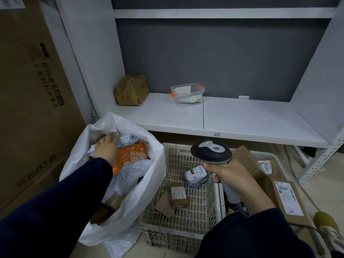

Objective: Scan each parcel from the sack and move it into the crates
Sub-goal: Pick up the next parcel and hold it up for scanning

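Head view, one frame.

Left hand (pixel 106 148): reaches into the open mouth of the white sack (pixel 134 205), palm down. The fingers lie spread and slightly bent over pale and brown parcels at the back of the sack. Whether they actually grip one I cannot tell, because the fingertips are partly buried. The heel of the hand sits just beside an orange parcel (pixel 132 156) that lies on top of the pile. More white-wrapped parcels and a brown taped one sit lower in the sack.

Right hand (pixel 233 178): wrapped tightly around the handle of the scanner (pixel 211 150), all fingers curled. The scanner's head points forward and hangs above the near crate.

Near crate (pixel 186 161): beige with slotted walls, standing on the floor and touching the sack's right side. Inside it are a small brown box (pixel 178 194) with a white label, a grey bagged parcel (pixel 195 175) near the right wall, and a loose flap of cardboard (pixel 164 204) against the small box.

Second crate (pixel 270 155): directly to the right of the first. It holds flat brown labelled parcels (pixel 287 199), stacked at a tilt.

Behind: a white shelf (pixel 251 120) carries a dented cardboard box (pixel 131 90) at its left end. A clear plastic tub (pixel 187 94) with orange clips stands near the middle.

Far left: a large carton (pixel 33 108) printed "SF EXPRESS".
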